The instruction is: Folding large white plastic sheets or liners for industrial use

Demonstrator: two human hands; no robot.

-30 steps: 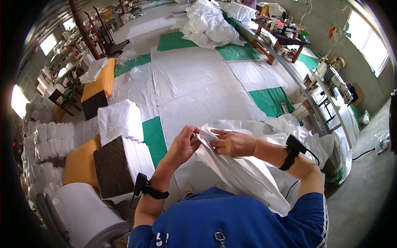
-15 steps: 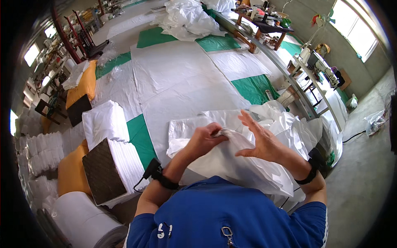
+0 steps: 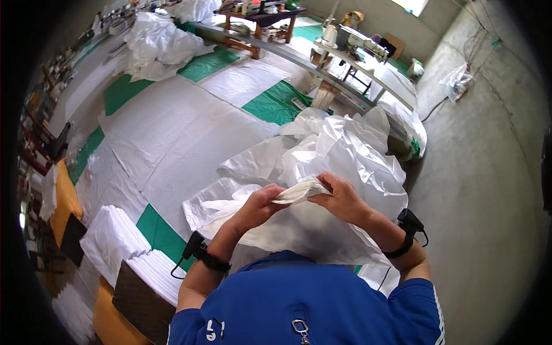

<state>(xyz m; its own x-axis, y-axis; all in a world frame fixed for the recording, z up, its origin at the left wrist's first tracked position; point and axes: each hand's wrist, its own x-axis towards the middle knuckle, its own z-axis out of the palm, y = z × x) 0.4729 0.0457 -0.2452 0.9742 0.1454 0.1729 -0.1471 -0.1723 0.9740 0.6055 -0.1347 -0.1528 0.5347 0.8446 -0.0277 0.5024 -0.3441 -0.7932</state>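
White sheet point(image 3: 300, 191) held bunched at the frame's centre
A white stack point(image 3: 115, 237) is seen lower left; the sheet's bunched edge is pinched by the left hand point(image 3: 259, 208), grip closed, and likewise by the right hand point(image 3: 345, 201), with crumpled sheeting point(image 3: 339, 146) heaped above.

I count two hands point(image 3: 260, 206) on one white sheet point(image 3: 302, 190), just past one blue shirt point(image 3: 305, 302). Two wrist straps point(image 3: 215, 263), one each side of the shirt. Shirt's left: two yellow sacks point(image 3: 65, 192), two dark boards point(image 3: 144, 302). Ahead of shirt: at least five green sheets point(image 3: 276, 103), far ones too small to count. Ahead-right of shirt: one sewing machine point(image 3: 363, 43), one window point(image 3: 411, 5), one clear bag point(image 3: 458, 84).
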